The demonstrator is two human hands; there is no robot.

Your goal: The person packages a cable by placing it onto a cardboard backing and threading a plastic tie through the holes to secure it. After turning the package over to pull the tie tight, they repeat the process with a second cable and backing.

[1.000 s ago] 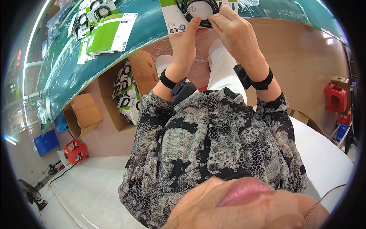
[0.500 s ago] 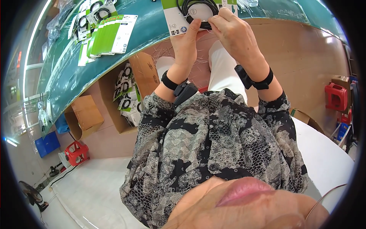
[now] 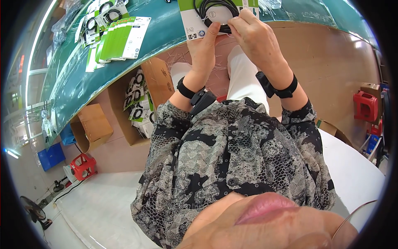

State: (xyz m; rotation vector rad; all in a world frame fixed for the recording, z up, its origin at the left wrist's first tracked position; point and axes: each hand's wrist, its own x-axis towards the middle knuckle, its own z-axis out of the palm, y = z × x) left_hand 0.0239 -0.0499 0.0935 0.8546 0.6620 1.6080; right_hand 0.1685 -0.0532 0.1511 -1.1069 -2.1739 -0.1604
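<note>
Gripping card and coiled black cable in left hand by worktop edge; pinching cable's lower right between right-hand fingers. Could spring cable loose by slackening, or crease card by overpressing.

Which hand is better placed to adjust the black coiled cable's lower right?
Probably the right hand: it pinches at that side of the black coiled cable, while the left hand holds the green-and-white cardboard card by its lower edge.
</note>
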